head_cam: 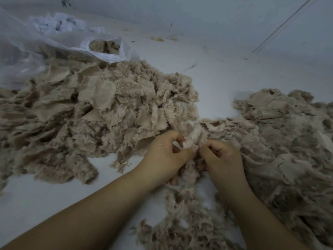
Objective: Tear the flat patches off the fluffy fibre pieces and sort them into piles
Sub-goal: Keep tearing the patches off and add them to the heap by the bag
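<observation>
I see the white desk (234,73) carrying everything. The big heap (93,112) of fluffy beige pieces with flat patches fills its left side; right of that heap lies a second pile (281,134), and a clear plastic bag (108,51) sits behind it. At the heap's near right edge, my left hand (167,156) and right hand (223,159) both pinch one fluffy piece (193,139), thumbs nearly touching
</observation>
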`<control>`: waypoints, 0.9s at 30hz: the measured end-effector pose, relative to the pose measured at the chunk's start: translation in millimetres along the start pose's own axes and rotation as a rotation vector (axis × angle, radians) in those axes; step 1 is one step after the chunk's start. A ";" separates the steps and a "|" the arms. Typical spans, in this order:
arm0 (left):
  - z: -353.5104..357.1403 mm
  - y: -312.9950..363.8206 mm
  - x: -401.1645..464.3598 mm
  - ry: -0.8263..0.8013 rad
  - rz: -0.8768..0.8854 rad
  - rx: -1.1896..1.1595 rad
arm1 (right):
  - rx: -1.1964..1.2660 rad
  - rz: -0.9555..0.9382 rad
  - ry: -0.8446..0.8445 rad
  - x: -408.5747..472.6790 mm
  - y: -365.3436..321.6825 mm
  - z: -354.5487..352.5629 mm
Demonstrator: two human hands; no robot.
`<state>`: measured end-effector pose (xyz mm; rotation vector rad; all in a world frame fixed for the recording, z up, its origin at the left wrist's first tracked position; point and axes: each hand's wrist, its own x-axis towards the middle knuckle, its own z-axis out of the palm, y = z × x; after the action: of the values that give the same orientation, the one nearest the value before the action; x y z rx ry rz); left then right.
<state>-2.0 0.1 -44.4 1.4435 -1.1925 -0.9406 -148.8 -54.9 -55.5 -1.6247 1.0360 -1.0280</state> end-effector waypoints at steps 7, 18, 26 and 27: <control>-3.3 1.1 7.6 0.279 -0.093 -0.188 | 0.013 0.006 0.036 0.0 2.0 -1.6; -2.8 8.1 11.8 0.121 -0.020 -0.037 | 0.013 -0.045 -0.036 -0.4 5.5 -1.8; -6.1 5.1 12.5 0.158 -0.056 -0.314 | -0.076 -0.112 -0.084 -2.9 -3.2 2.0; -5.2 5.5 12.8 0.153 -0.054 -0.325 | -0.109 -0.153 -0.118 -2.1 -2.2 1.8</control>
<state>4.5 -11.4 -37.6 1.2647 -0.8478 -0.9912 -147.4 -52.0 -54.1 -1.8541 0.9134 -0.9759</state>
